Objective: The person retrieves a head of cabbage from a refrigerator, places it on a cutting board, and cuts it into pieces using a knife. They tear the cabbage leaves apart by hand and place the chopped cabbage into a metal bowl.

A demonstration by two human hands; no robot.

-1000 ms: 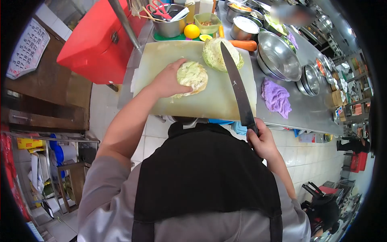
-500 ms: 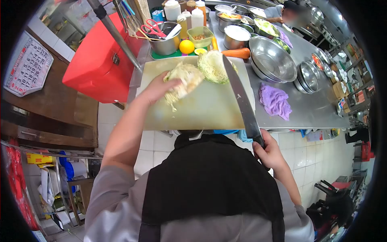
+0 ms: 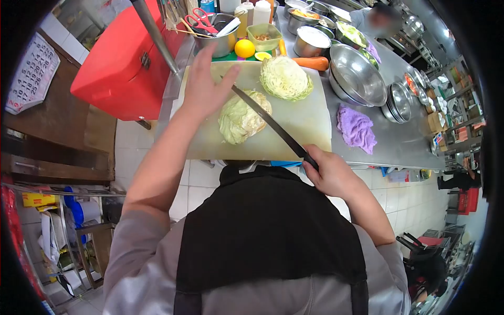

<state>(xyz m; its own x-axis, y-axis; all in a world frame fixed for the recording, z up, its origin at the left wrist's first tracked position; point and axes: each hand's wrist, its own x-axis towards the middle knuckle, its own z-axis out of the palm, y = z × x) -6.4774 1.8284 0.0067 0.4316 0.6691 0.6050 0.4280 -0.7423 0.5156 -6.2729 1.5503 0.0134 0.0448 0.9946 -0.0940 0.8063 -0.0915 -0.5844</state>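
Observation:
My left hand [image 3: 206,86] is raised over the left part of the cutting board [image 3: 197,144], fingers spread, holding nothing. Just right of and below it lies a pale green cabbage piece [image 3: 236,123]. A second cabbage piece [image 3: 286,79] rests near the board's back right, its shredded-looking cut face up. My right hand [image 3: 328,170] is closed on the handle of a long knife [image 3: 278,128] at the board's front edge. The blade slants up to the left over the nearer cabbage, its tip close to my left hand.
A carrot [image 3: 313,63], an orange fruit [image 3: 244,48] and a pot of utensils [image 3: 223,44] stand behind the board. Metal bowls [image 3: 357,76] and a purple cloth [image 3: 356,127] are right, a red cooler [image 3: 118,68] left. Another person [image 3: 362,20] is at the back right.
My left hand has let go of the nearer cabbage piece and lifted, opening. That piece now lies on the board. The knife has swung left over it, away from the farther piece.

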